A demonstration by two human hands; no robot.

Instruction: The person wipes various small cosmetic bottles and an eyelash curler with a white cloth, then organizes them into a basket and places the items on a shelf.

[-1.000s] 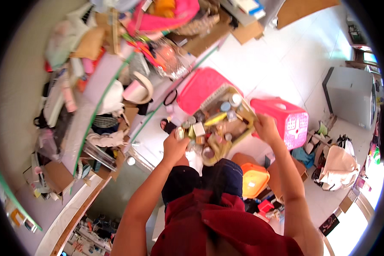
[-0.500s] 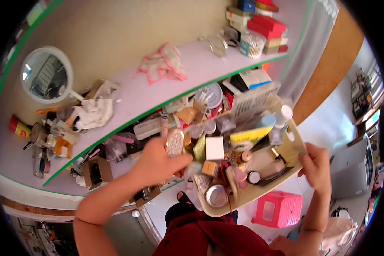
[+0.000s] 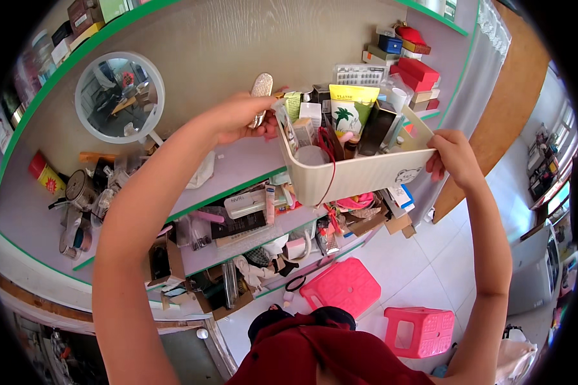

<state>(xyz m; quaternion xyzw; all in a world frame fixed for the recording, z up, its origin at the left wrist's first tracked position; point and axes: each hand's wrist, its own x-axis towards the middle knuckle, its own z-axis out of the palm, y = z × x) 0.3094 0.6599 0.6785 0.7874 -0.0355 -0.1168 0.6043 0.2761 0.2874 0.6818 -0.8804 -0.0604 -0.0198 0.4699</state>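
Note:
A cream storage basket [image 3: 359, 176] with a small bear drawing is held up in front of the shelves. My right hand [image 3: 455, 154] is closed on its right end. At the left end, my left hand [image 3: 243, 119] has its fingers curled by the rim and a glittery oblong piece [image 3: 261, 90] standing up in its grip; part of its hold is hidden. Packed inside are a yellow tube [image 3: 352, 106], a dark box [image 3: 377, 128], a small white box [image 3: 310, 113] and several other cosmetics. A red cord [image 3: 331, 173] hangs over the front wall.
A round mirror [image 3: 120, 96] stands on the left of the shelf, near a red-and-yellow can [image 3: 47, 174]. Red boxes [image 3: 412, 76] are stacked at the right. Lower shelves hold cluttered packages and cartons [image 3: 166, 260]. Two pink stools [image 3: 343, 285] stand on the tiled floor.
The basket has gone up and away from my body to the upper shelf's level, both hands moving with it. The glittery piece stays in my left hand. A second pink stool now shows below.

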